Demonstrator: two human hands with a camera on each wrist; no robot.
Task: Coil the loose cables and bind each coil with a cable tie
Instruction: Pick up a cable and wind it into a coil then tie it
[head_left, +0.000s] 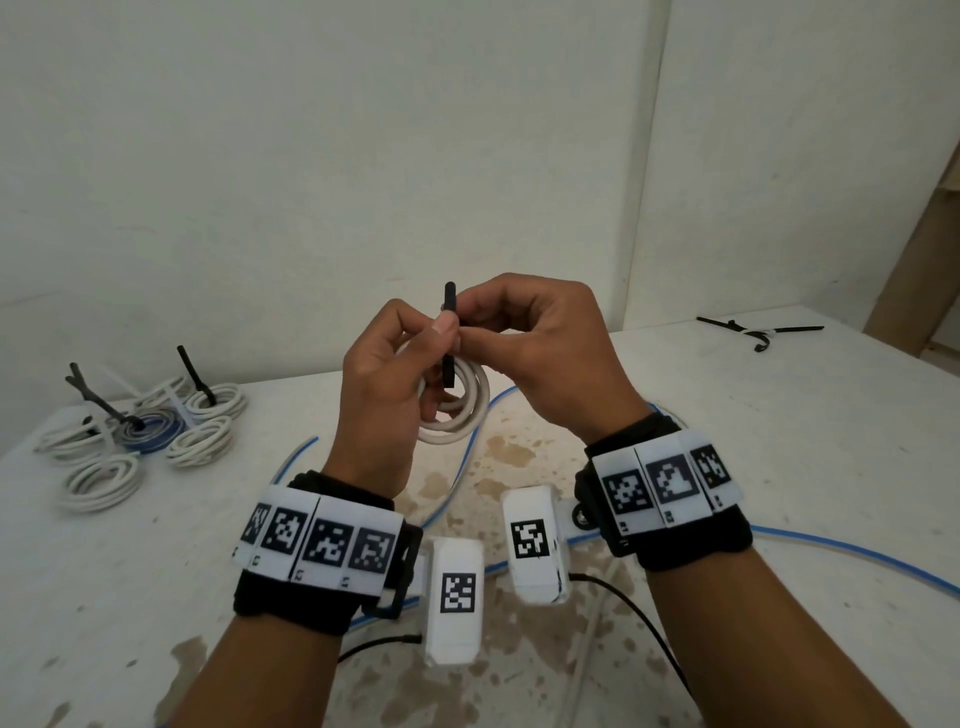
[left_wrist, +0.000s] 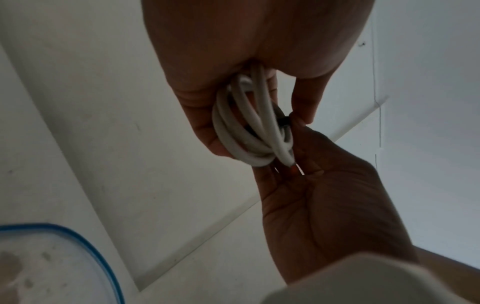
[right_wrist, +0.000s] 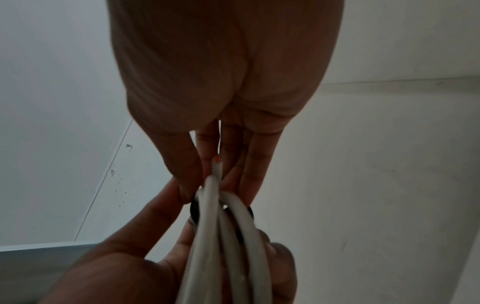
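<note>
A small white cable coil (head_left: 457, 410) hangs in the air above the table (head_left: 779, 441). My left hand (head_left: 415, 353) grips the coil with curled fingers, and its thumb presses a black cable tie (head_left: 450, 332) that stands upright across the coil. My right hand (head_left: 467, 325) pinches the same tie just right of that thumb. In the left wrist view the coil (left_wrist: 249, 131) sits in my left fingers, with a bit of the black tie (left_wrist: 284, 120) at the right fingertips. The right wrist view shows the coil (right_wrist: 228, 246), its orange-cored cut end (right_wrist: 217, 164), and the tie (right_wrist: 194, 207) behind the loops.
Several bound coils (head_left: 150, 431) with black tie tails lie at the table's left. A long loose white-and-blue cable (head_left: 857, 558) snakes across the stained tabletop beneath my wrists. Spare black ties (head_left: 758, 332) lie at the far right corner. White walls stand close behind.
</note>
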